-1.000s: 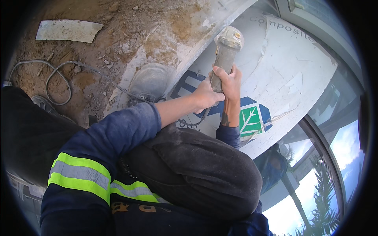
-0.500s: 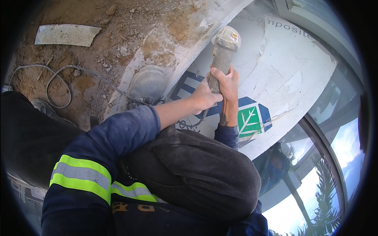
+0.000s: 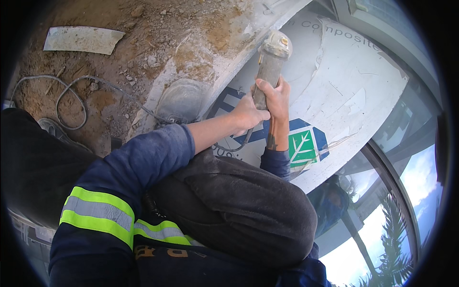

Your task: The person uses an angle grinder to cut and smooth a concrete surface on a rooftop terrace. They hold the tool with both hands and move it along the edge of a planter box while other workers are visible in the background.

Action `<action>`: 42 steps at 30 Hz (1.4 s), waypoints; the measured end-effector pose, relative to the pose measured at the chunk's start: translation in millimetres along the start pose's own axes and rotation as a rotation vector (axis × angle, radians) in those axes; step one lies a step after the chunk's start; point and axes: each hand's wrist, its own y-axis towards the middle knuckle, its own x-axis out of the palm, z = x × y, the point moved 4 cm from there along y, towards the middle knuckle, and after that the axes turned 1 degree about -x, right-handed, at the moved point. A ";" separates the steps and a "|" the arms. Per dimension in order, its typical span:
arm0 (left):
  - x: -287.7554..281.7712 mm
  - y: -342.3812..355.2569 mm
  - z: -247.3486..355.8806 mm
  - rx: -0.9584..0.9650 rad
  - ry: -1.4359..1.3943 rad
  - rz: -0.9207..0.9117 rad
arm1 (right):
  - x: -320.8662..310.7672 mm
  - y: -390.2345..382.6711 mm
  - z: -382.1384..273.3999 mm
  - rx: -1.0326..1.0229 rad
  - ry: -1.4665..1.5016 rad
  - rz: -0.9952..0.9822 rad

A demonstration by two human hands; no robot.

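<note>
Both hands are wrapped around a dusty grey cylindrical power tool (image 3: pixel 270 71), which sits over a large white panel (image 3: pixel 356 91) in the upper middle of the view. The right hand (image 3: pixel 277 98) grips the body partway along, curled closed, with its thumb laid across the near side. The left hand (image 3: pixel 245 116) is closed around the lower end, just beside the right wrist, its thumb pointing toward that wrist; most of its fingers are hidden. The tool's rounded, powder-coated head (image 3: pixel 276 45) points up and away from the person. Whether the head touches the panel cannot be told from this angle.

A dark cord (image 3: pixel 246 138) leaves the tool's lower end and curves below the left hand. The panel carries blue shapes and a green square (image 3: pixel 302 147) with a white leaf-like figure, and its film is torn and wrinkled in places. The person's bent knee (image 3: pixel 267 210), in dark trousers, lies below the hands, and a dust-covered shoe (image 3: pixel 181 99) rests at the panel's left. Farther left, a grey cable (image 3: pixel 85 112) loops over brown soil (image 3: pixel 158 33), near a pale curved strip (image 3: pixel 82 39). Reflective glass (image 3: pixel 380 225) stands at the right.
</note>
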 end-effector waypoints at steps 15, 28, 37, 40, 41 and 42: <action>7.6 -19.6 -6.2 0.020 -0.027 -0.017 | 0.8 -23.1 -1.8 0.061 0.066 0.015; 4.7 -13.0 3.1 0.042 -0.018 0.007 | 2.7 -11.9 -4.9 0.033 0.055 0.023; -2.8 -7.7 0.6 -0.042 0.021 0.019 | 7.4 -6.7 -3.8 0.037 0.074 0.002; 1.9 -14.4 -4.6 0.023 -0.007 0.013 | 6.7 -15.6 -5.3 0.034 0.069 0.003; 2.8 -15.3 -7.7 0.007 -0.010 0.009 | 5.1 -18.6 -5.6 0.033 0.061 0.003; 3.0 -16.3 -10.8 -0.009 -0.012 0.005 | 3.9 -21.1 -3.8 0.037 0.067 0.009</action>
